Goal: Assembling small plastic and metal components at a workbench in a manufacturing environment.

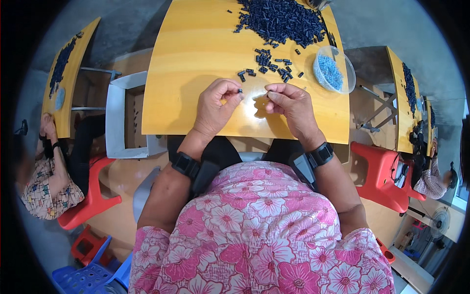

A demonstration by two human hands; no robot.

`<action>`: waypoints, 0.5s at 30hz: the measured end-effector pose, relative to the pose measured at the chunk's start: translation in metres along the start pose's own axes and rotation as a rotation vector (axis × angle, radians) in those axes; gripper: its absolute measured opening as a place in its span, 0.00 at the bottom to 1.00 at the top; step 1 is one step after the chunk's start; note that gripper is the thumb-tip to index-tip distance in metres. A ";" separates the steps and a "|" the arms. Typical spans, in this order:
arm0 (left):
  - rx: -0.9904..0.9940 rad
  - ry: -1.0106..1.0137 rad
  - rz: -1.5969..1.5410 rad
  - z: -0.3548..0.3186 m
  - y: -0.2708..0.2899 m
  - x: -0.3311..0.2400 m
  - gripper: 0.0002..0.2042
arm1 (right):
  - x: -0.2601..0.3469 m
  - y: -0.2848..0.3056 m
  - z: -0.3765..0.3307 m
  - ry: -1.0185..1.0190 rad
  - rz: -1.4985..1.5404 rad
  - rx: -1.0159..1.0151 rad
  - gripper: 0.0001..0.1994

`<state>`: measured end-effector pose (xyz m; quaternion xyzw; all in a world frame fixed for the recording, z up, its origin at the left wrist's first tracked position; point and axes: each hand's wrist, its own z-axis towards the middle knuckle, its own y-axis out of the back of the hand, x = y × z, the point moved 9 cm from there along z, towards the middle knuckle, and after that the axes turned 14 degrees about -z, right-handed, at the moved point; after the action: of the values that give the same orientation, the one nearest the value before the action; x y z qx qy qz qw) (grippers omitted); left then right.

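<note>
Between the thumb and fingers of my left hand is a small dark plastic piece, its end showing past the fingertips. My right hand is a short way to the right, thumb and forefinger pinched together; whatever is in that pinch is too small to make out. Both hands are over the near part of the yellow table. Just beyond them lie several loose dark pieces of the same sort. A clear round tub stands to the right, holding many small light-blue pieces.
A large heap of dark pieces covers the table's far side. An open white box is at the left edge. Other people sit at tables on both sides, near a red stool at right and a red chair at left.
</note>
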<state>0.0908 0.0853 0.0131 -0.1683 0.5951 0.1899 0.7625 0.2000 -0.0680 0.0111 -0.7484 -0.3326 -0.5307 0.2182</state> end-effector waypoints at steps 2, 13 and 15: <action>0.009 0.016 -0.001 -0.006 -0.004 -0.004 0.05 | -0.005 -0.009 0.000 -0.002 0.016 0.025 0.10; 0.079 -0.057 0.024 -0.008 -0.012 -0.010 0.06 | -0.018 -0.036 0.009 0.019 0.109 0.140 0.10; 0.078 -0.050 0.027 -0.008 -0.012 -0.010 0.06 | -0.019 -0.038 0.010 0.011 0.110 0.151 0.10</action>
<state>0.0878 0.0697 0.0214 -0.1254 0.5850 0.1811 0.7806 0.1744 -0.0402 -0.0111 -0.7441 -0.3290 -0.4954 0.3045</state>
